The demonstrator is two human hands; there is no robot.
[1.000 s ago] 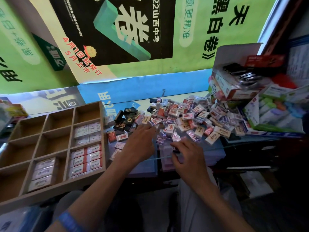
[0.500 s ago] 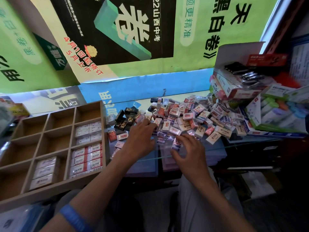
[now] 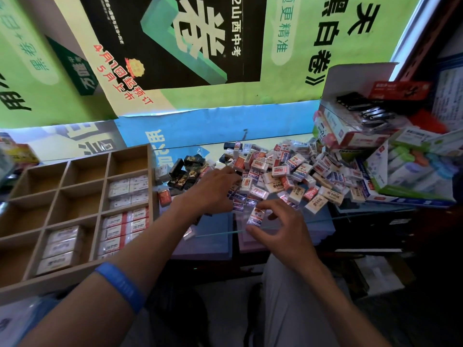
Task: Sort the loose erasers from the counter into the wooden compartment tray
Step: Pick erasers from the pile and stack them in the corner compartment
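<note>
A heap of loose wrapped erasers (image 3: 288, 176) covers the glass counter, with a few black ones (image 3: 186, 170) at its left end. My right hand (image 3: 283, 226) pinches one white, red and blue eraser (image 3: 256, 216) between thumb and fingers at the pile's near edge. My left hand (image 3: 215, 189) lies palm down on the pile's left part, its fingertips among the erasers; whether it holds one is hidden. The wooden compartment tray (image 3: 25, 284) stands at the left, with rows of white and red-white erasers (image 3: 125, 221) in its right and lower compartments.
Open cardboard boxes of stationery (image 3: 375, 136) are stacked at the right, behind and beside the pile. A green and blue poster (image 3: 200, 71) hangs behind the counter. The glass counter's front edge (image 3: 218, 233) runs just under my right hand. My lap is below.
My right hand has lifted one eraser off the pile's near edge and drawn back slightly. My left hand has slid a little further right into the pile.
</note>
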